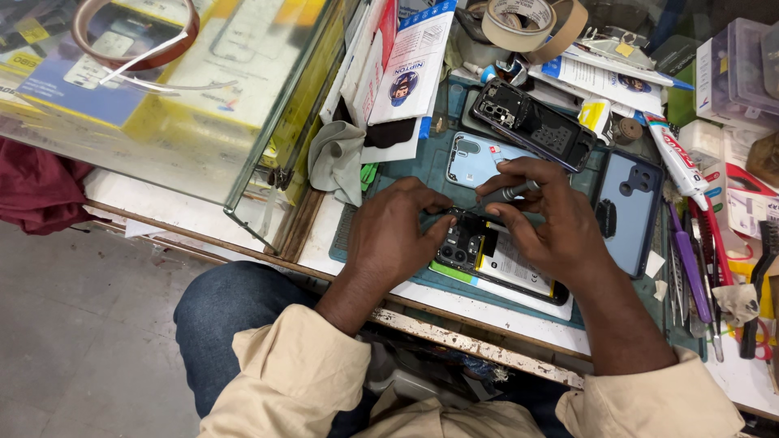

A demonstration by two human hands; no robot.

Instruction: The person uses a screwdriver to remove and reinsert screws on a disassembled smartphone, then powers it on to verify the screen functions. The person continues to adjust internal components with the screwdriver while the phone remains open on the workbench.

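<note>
The phone [487, 255] lies on the mat [389, 182], back already off and its board still in, left hand [398, 235] pinning it, right hand [552, 219] gripping a screwdriver [507, 193].

Opened phone's [479, 253] left part under the left hand [398, 235]; screwdriver [507, 193] tip hidden by fingers.
</note>
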